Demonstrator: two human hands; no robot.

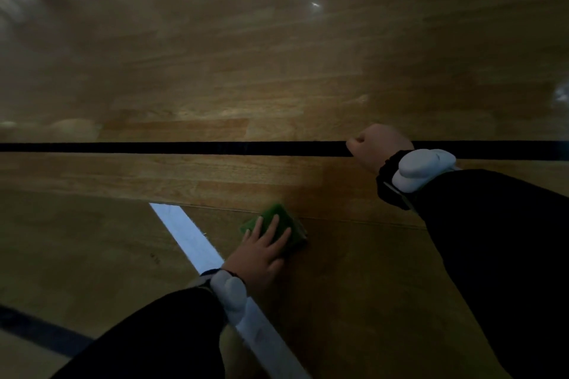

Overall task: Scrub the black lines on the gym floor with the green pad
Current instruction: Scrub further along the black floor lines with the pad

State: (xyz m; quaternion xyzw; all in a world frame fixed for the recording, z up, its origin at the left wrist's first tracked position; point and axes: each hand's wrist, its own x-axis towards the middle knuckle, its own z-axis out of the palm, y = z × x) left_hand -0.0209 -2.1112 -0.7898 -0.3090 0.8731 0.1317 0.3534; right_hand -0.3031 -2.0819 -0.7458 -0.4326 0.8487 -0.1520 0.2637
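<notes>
A long black line (184, 148) runs straight across the wooden gym floor from left to right. The green pad (289, 221) lies flat on the wood well below that line. My left hand (261, 251) presses on the pad with straight, spread fingers. My right hand (374, 146) is curled into a fist and rests on the black line at the right; it holds nothing that I can see. Both wrists wear white devices over dark sleeves.
A white line (191, 237) runs diagonally from mid-floor down under my left wrist. A second dark line (40, 329) crosses the lower left corner. The wooden floor (277, 71) stretches away, blurred at the top.
</notes>
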